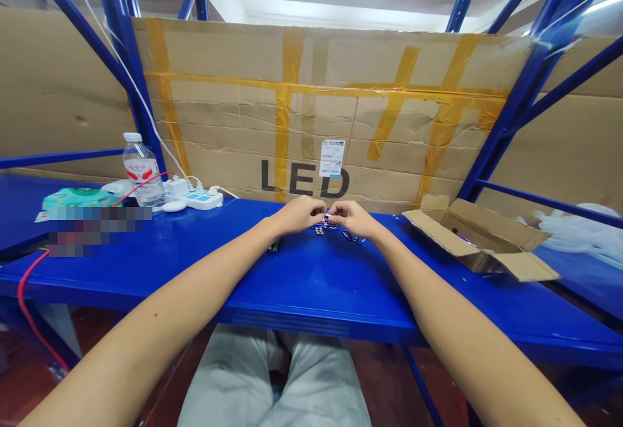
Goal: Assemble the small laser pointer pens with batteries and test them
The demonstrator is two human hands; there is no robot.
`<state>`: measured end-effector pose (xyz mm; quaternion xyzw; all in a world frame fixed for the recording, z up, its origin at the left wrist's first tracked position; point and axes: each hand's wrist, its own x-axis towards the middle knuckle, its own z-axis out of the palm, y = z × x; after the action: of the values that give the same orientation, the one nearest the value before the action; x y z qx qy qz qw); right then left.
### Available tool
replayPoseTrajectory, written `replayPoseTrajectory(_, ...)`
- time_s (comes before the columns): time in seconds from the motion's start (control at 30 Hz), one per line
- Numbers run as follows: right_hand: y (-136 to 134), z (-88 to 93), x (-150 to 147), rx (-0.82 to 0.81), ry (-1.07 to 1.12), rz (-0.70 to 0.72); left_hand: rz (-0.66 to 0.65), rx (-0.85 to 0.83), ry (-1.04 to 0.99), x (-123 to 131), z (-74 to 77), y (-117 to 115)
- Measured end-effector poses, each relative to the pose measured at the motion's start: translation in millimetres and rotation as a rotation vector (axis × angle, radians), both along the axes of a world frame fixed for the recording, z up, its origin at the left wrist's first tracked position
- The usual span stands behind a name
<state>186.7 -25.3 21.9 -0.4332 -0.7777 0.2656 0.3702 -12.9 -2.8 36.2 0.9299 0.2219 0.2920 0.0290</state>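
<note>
Blue metal desk point(311, 284) fills the head view, and both bare forearms reach out over it. The left hand point(296, 214) and the right hand point(353, 218) meet fingertip to fingertip, each curled and pinching the same small piece point(327, 219) between them, with a hint of red on it; it is too small to tell what it is. Just below the hands lie silver bits point(319, 230), with dark bits point(353, 237) under the right hand. An open cardboard box point(479, 242) sits well off to the right of the right hand. Far left of the left hand stand a water bottle point(141, 170) and a white power strip point(204, 200)
</note>
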Motion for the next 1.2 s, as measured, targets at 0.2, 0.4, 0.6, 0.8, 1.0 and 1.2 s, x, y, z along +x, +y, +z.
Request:
replayPoseTrajectory(0.2, -5, 4.8, 0, 0.013, -0.047, 0.017, 0.003, 0.018, -0.012, 1, -1.3, 0)
replayPoseTrajectory(0.4, -6, 7.1, -1, 0.016, -0.104, 0.025, -0.011, 0.002, -0.028, 3, -1.5, -1)
replayPoseTrajectory(0.6, -6, 7.0, 0, -0.026, -0.107, 0.03, 0.005, -0.007, -0.019, 3, -1.6, -3)
replayPoseTrajectory(0.8, -6, 7.0, 1, -0.063, -0.072, 0.031, 0.018, -0.017, -0.015, 3, -2.3, -1)
replayPoseTrajectory(1.0, 2, 4.4, -9, -0.106, 0.22, -0.052, 0.108, -0.069, -0.108, 4, -2.7, -1)
replayPoseTrajectory(1.2, 3, 1.8, -20, -0.203, 0.533, -0.221, 0.044, -0.009, -0.04, 11, -11.1, -3)
